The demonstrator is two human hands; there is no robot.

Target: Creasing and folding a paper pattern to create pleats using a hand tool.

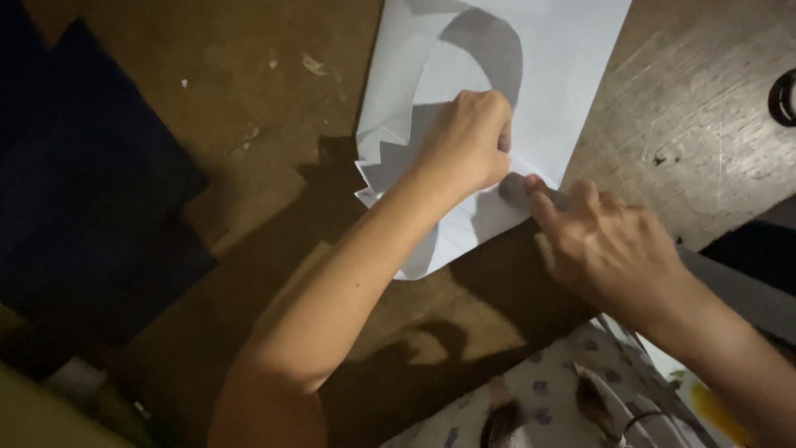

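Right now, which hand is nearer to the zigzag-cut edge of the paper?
Left. The left hand rests on the white paper just beside the zigzag edge; the right hand is at the paper's lower corner, farther away.

Two bare forearms, no sleeves; pale flower-printed garment (564, 390) below.

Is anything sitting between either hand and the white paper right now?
Nothing visible. The left hand rests directly on the white paper, and the right hand has its fingertips at the paper's lower edge on the wooden table.
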